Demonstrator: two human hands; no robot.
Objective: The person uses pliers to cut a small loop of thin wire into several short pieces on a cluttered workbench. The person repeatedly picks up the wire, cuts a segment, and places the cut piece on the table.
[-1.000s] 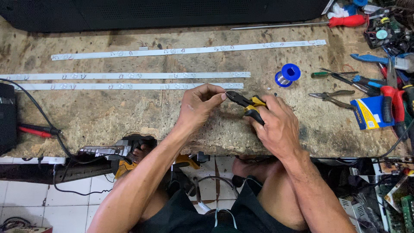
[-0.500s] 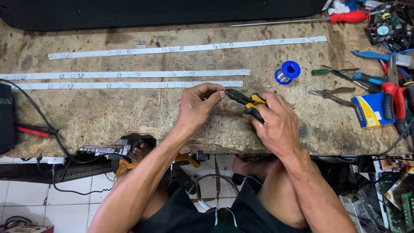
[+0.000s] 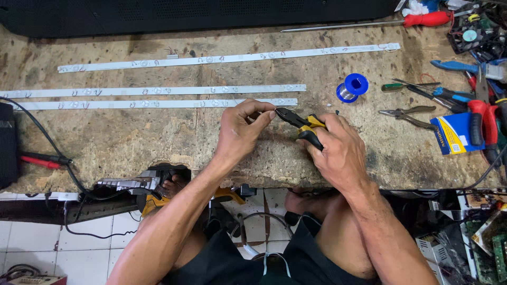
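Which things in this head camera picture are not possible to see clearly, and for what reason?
- What the left hand pinches at the tips of the yellow-handled pliers: too small to tell.
- The pliers' handles: covered by the right hand.
- The dark box: cut off by the left edge.
- The tools at the right, such as the red-handled one: overlapping and cut by the edge.
- Small parts on the three white strips: too small to identify.

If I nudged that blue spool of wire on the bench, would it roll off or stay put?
The blue spool seems to lie flat on one flange, hole facing up, so a nudge would likely slide it rather than roll it. The worn bench top looks rough, which should slow any slide. It is small, yet wound with metal wire, so probably heavyish for its size.
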